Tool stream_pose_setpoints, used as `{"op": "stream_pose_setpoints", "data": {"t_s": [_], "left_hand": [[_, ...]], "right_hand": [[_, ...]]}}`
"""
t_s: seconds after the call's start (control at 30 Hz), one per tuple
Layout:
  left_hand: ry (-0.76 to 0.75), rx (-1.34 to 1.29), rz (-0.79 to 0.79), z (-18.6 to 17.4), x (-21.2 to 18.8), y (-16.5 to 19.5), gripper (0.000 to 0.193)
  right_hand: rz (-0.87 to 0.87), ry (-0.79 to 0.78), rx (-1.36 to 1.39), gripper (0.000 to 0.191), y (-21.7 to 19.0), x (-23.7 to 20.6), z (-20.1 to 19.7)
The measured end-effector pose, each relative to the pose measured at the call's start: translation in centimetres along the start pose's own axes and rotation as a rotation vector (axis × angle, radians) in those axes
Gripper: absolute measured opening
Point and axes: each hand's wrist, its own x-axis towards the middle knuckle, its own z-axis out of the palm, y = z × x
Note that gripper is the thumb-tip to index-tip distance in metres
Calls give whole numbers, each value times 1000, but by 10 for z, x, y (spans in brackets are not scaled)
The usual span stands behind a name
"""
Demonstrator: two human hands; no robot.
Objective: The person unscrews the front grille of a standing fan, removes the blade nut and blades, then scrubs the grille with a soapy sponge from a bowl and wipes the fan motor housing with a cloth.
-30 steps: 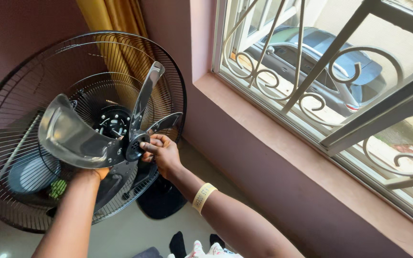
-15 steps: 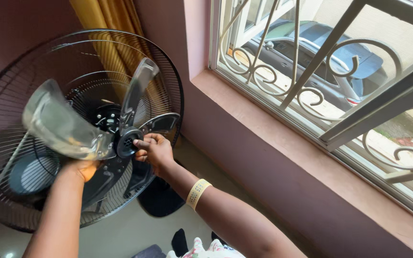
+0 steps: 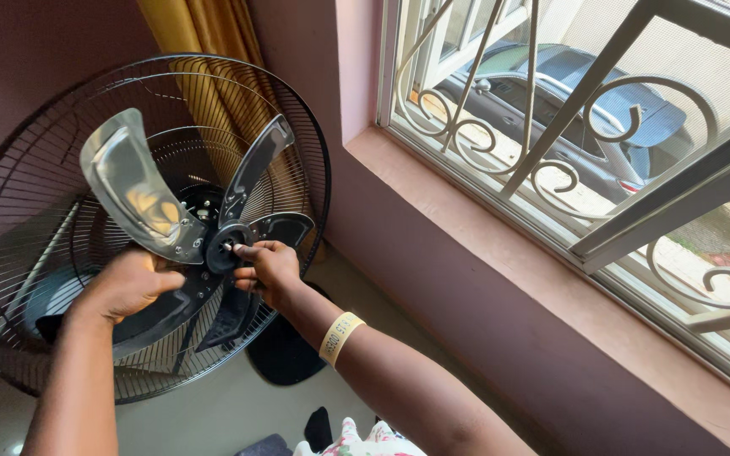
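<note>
Fingers (image 3: 247,252) of the right hand (image 3: 270,270) pinch the hub (image 3: 226,247) of the fan blade (image 3: 141,190) (translucent grey), while the left hand (image 3: 124,283) grips that blade inside the wire guard (image 3: 19,211).

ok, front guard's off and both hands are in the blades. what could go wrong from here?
1. The right hand pinches at the small hub; a loose part there could slip and drop to the floor.
2. The left hand holds a clear blade at its root; twisting hard might crack it.
3. The fan stands by the curtain; pushing on the rear guard could tip it.
</note>
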Motion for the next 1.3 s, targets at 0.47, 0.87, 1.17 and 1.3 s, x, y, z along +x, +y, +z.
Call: {"op": "stream_pose_setpoints", "data": {"t_s": [0.47, 0.87, 1.17, 1.3], "left_hand": [[550, 45, 210, 42, -27, 61, 44], [958, -300, -17, 77, -48, 29, 34], [1125, -704, 238, 123, -41, 1, 55], [1342, -331, 107, 146, -85, 38, 60]], "right_hand": [[87, 120, 281, 33, -22, -45, -20], [-232, -145, 91, 46, -20, -61, -31], [-268, -50, -433, 43, -23, -104, -11], [-397, -147, -420, 35, -14, -99, -17]]}}
